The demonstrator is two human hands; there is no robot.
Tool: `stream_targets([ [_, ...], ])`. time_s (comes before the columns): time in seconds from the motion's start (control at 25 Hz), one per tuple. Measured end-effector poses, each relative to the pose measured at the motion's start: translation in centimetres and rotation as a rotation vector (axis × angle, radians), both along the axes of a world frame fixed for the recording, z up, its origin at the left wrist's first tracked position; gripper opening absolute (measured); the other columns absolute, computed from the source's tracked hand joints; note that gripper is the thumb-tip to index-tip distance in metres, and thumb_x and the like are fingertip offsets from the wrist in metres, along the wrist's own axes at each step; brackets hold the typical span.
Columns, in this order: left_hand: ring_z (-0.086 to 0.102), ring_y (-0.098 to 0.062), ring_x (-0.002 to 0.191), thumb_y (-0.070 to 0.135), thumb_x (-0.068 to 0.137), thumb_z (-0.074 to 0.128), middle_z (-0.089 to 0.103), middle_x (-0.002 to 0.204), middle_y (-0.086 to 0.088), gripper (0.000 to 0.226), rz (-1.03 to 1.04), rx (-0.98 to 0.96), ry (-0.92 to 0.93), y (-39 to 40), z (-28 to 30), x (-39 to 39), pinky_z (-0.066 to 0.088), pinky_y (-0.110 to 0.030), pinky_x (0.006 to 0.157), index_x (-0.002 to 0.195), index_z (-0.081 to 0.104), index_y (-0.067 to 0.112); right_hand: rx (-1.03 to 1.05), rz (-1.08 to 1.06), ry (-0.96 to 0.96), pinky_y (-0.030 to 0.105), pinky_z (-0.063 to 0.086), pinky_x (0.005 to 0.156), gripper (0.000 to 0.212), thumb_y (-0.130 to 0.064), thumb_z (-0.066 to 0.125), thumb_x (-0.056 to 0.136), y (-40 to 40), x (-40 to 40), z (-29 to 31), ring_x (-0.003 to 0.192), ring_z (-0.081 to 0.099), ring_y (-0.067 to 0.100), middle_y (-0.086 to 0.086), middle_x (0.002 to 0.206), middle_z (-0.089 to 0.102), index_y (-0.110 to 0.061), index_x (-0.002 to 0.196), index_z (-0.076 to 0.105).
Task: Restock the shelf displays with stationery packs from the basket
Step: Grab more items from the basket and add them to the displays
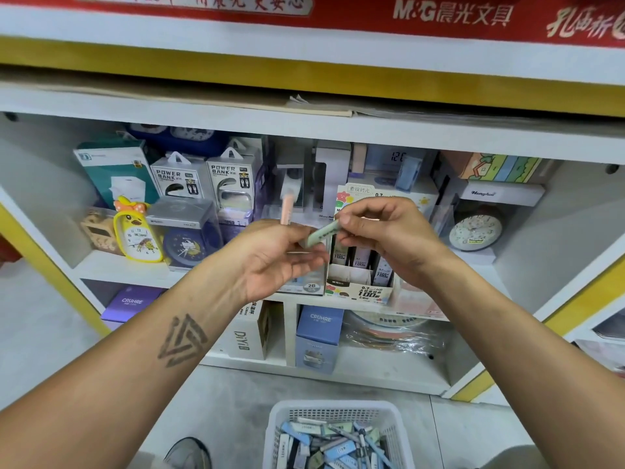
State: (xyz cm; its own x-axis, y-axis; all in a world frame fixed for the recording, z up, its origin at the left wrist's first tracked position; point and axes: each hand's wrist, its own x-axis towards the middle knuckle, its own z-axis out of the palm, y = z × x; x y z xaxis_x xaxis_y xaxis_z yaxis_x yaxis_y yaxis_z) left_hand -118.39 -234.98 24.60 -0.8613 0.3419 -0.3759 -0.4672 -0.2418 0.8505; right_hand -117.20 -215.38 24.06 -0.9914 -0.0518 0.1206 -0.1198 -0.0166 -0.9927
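A white slotted plastic basket [338, 431] sits on the floor at the bottom of the view, holding a loose heap of slim stationery packs [334, 446] in pale blue, grey, white and pale green. On the white shelf [128, 265] above, an open cardboard display box [360, 286] printed "0.7" and "100" has divided slots; several upright slim packs stand in its back slots, while the front slots look unfilled. Left of it a clear display case [304, 282] bears a "2B" label.

Both hands meet in front of the display box. The right hand [385, 228] pinches one end of a pale green pack [320, 233] between thumb and curled fingers. The left hand [280, 255] is palm-up with fingers loosely curled under the pack's other end, and a pink pack [286, 211] sticks up behind its fingers; how that one is held cannot be told. The green pack is a small, flat, oblong box, tilted, with faint dark print along one face.
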Motion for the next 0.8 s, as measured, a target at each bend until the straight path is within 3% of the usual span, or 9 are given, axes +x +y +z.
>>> stream_targets([
  [0.12, 0.066, -0.027, 0.071, -0.008, 0.097, 0.047, 0.066, 0.087, -0.023, 0.019, 0.125, -0.062, 0.053, -1.1, -0.1, -0.3, 0.056, -0.022, 0.054, 0.102, 0.066, -0.008, 0.125, 0.085, -0.025, 0.036, 0.058, 0.092, 0.016, 0.003, 0.075, 0.082, -0.9, -0.1, -0.7, 0.092, 0.074, 0.031, 0.02, 0.096, 0.075, 0.0, 0.098, 0.074],
  [0.2, 0.062, -0.025, 0.071, -0.01, 0.097, 0.046, 0.065, 0.09, -0.024, 0.023, 0.138, -0.097, 0.11, -1.7, 0.0, -0.4, 0.054, -0.021, 0.055, 0.108, 0.066, -0.008, 0.212, 0.112, -0.01, 0.035, 0.057, 0.093, 0.015, -0.001, 0.078, 0.081, -1.7, -0.2, -1.0, 0.09, 0.074, 0.024, 0.014, 0.094, 0.076, -0.004, 0.095, 0.075],
  [0.32, 0.058, -0.025, 0.074, -0.01, 0.096, 0.047, 0.062, 0.088, -0.02, 0.025, 0.138, -0.136, 0.181, -2.2, 0.1, -0.2, 0.051, -0.024, 0.061, 0.113, 0.065, -0.005, 0.332, 0.14, 0.042, 0.022, 0.054, 0.076, 0.018, -0.008, 0.084, 0.078, -2.8, -0.3, -0.8, 0.079, 0.067, 0.009, -0.003, 0.082, 0.072, -0.012, 0.092, 0.073],
  [0.44, 0.055, -0.025, 0.074, -0.01, 0.096, 0.047, 0.058, 0.085, -0.016, 0.025, 0.139, -0.207, 0.245, -2.6, -0.1, -0.1, 0.05, -0.028, 0.065, 0.113, 0.064, -0.003, 0.676, 0.066, 0.174, 0.011, 0.043, 0.06, 0.023, -0.028, 0.089, 0.073, -4.6, -0.5, -0.8, 0.066, 0.055, -0.003, -0.012, 0.075, 0.061, -0.024, 0.084, 0.07],
  [0.56, 0.059, -0.031, 0.081, -0.008, 0.097, 0.047, 0.062, 0.095, -0.023, 0.024, 0.112, -0.234, 0.253, -3.1, -0.2, 0.0, 0.052, -0.031, 0.067, 0.116, 0.061, -0.007, 0.969, 0.065, 0.303, 0.022, 0.039, 0.057, 0.026, -0.031, 0.081, 0.077, -6.3, -0.8, -1.0, 0.063, 0.051, -0.001, -0.016, 0.072, 0.054, -0.03, 0.088, 0.058],
  [0.72, 0.061, -0.025, 0.067, 0.002, 0.1, 0.046, 0.063, 0.082, -0.017, 0.021, 0.146, -0.218, 0.222, -4.3, 0.0, -0.4, 0.052, -0.029, 0.055, 0.113, 0.062, -0.004, 0.871, 0.05, 0.224, 0.011, 0.041, 0.049, 0.044, -0.018, 0.071, 0.084, -6.0, -1.4, -1.4, 0.057, 0.058, -0.005, -0.022, 0.067, 0.061, -0.042, 0.114, 0.048],
  [0.8, 0.049, -0.016, 0.048, 0.008, 0.102, 0.046, 0.056, 0.062, -0.006, 0.02, 0.162, -0.299, 0.235, -5.3, -0.1, -0.7, 0.039, -0.023, 0.044, 0.1, 0.065, 0.001, 0.79, -0.026, 0.207, 0.011, 0.048, 0.059, 0.042, -0.013, 0.073, 0.086, -5.4, -1.7, -1.6, 0.062, 0.064, -0.003, -0.019, 0.077, 0.06, -0.037, 0.117, 0.057],
])
